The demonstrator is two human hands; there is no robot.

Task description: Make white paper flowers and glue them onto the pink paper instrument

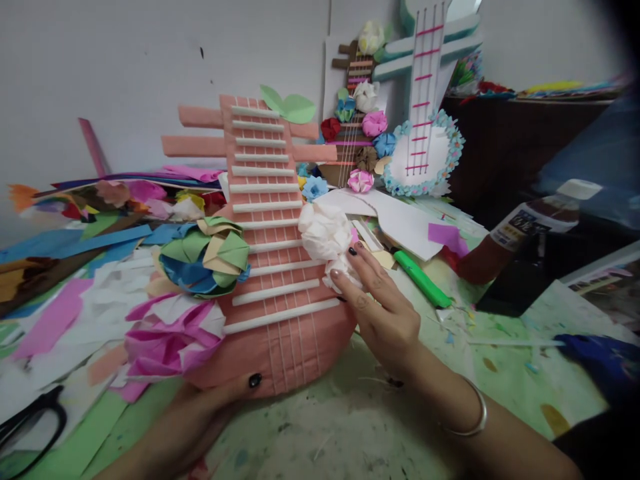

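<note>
A pink paper guitar (280,267) with white strips across its neck stands tilted in front of me. My left hand (210,410) grips its lower edge from below, thumb on the front. My right hand (380,303) presses a white crumpled paper flower (325,233) against the guitar's right side with its fingertips. A green-and-blue paper flower (207,257) and a pink-and-white one (173,333) are stuck on the guitar's left side.
Scraps of coloured paper (65,267) pile up at left, with black scissors (30,417) at the lower left. A green cutter (420,280) and a brown bottle (520,230) lie at right. Other flower-decorated paper guitars (425,133) lean against the wall behind.
</note>
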